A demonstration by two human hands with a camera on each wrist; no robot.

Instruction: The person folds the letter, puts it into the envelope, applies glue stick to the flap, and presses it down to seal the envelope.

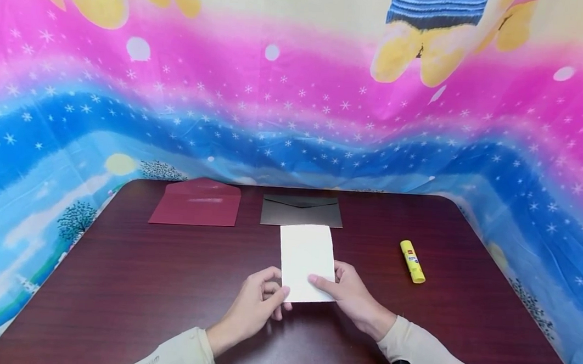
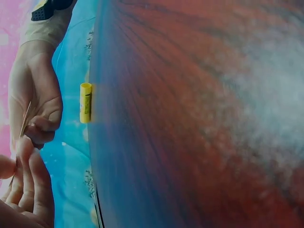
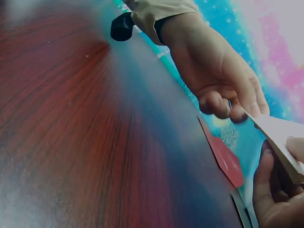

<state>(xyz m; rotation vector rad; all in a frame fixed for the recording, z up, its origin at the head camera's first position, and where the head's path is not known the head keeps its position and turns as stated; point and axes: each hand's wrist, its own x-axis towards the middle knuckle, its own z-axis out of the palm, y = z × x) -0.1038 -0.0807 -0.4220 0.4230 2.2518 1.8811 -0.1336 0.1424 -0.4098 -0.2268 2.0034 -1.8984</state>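
A white paper card [image 1: 305, 254] is held up between both hands, above the tabletop. My left hand [image 1: 251, 309] pinches its lower left corner, thumb on the front face and the other fingers behind. On the right edge, my right hand [image 1: 353, 296] grips the card with its thumb laid across the front and its fingers underneath. In the right wrist view the card [image 3: 285, 130] appears nearly edge-on, its near edge showing layers slightly apart. The left wrist view catches it as a thin line between the two hands.
Behind the card lies a dark grey envelope [image 1: 300, 212], flap folded down. A maroon envelope [image 1: 196, 209] with its flap up is at the back left. Right of the hands lies a yellow glue stick [image 1: 412, 262] on the dark wooden table [image 1: 133, 283]. A patterned cloth [image 1: 256, 103] surrounds the table.
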